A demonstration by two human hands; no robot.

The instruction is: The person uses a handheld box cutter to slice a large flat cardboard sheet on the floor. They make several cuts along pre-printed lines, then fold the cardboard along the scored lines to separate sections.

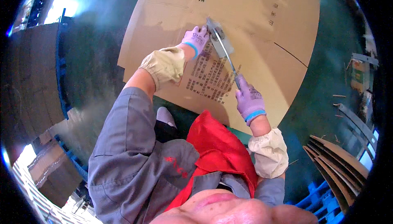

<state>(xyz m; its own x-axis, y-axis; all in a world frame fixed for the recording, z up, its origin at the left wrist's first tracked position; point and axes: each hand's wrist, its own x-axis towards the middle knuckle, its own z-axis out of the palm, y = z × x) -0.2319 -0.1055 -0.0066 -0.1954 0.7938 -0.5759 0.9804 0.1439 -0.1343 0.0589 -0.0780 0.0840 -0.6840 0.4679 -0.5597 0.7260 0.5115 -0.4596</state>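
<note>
A large brown cardboard sheet (163, 23) with dark print lies in front of me. On it rests a thin grey rectangular plate (225, 47), dark-smudged near its upper end. My left hand (196, 39), in a purple glove, has its fingers bent at the plate's left edge and appears to grip it. In the same kind of glove, my right hand (249, 99) is closed around the dark handle of a long thin metal rod tool (226, 50). The rod slants up and left across the plate. Its tip meets the smudged area, too small to make out.
Tall stacks of cardboard (32, 68) stand at the left beside a blue edge. Lower right, several cardboard sheets (337, 166) lean near a blue pallet (321, 197). Dark green floor (98, 48) surrounds the sheet. A red apron (221, 142) hangs between my arms.
</note>
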